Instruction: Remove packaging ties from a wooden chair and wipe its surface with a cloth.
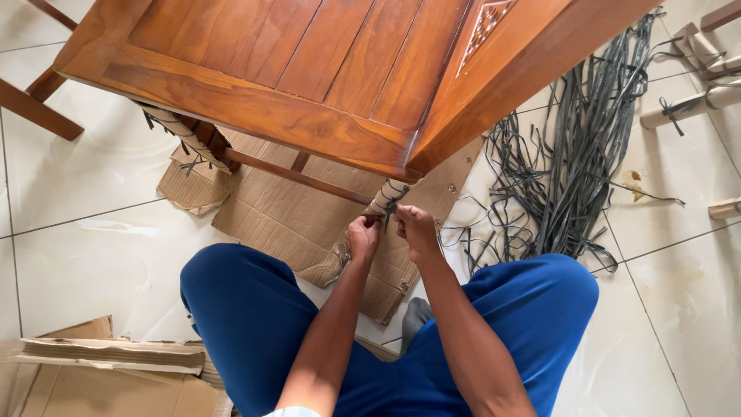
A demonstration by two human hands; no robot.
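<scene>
A brown wooden chair point(309, 69) stands in front of me, seen from above. Its near leg point(384, 198) is wrapped in pale paper and tied with a dark strap point(394, 202). My left hand point(362, 236) and my right hand point(415, 228) meet at that leg, fingers closed on the strap ends just below the seat corner. My knees in blue trousers point(255, 309) frame both forearms. The lower part of the leg is hidden behind my hands.
Flattened cardboard point(278, 216) lies under the chair on white floor tiles. A heap of dark straps point(571, 177) spreads at the right. Paper-wrapped pieces point(695, 104) lie at the far right. More cardboard point(100, 363) sits at the lower left.
</scene>
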